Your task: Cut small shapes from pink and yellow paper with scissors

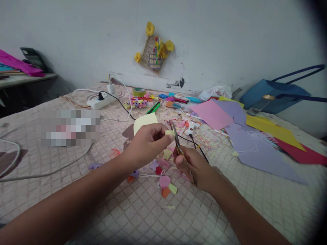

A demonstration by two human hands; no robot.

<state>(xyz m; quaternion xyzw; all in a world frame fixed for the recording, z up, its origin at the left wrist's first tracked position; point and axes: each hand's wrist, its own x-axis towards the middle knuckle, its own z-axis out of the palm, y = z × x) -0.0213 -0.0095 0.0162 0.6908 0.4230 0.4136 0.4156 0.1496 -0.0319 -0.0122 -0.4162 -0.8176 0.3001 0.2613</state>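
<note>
Mostly, the open room lies on the near side, where the quilted cloth [143, 217] shows its diamond pattern widely, with a pink disc [165, 182] at the border of this part. The far edge of the cloth comes close to the wall [102, 44]; on the right a large purple sheet [265, 158] limits the space, and on the left a grey cable [55, 173] runs across. The left hand [146, 143] has thumb and fingers closed in a pinch on a small pale yellow piece [169, 133], which is at the blades of the scissors [177, 136], near the middle. The right hand [194, 166] is wrapped around the scissors' handles, and the blades point to the far side. Just beyond the left hand is a cream sheet [146, 121] (I cannot tell if the fingers touch it).
</note>
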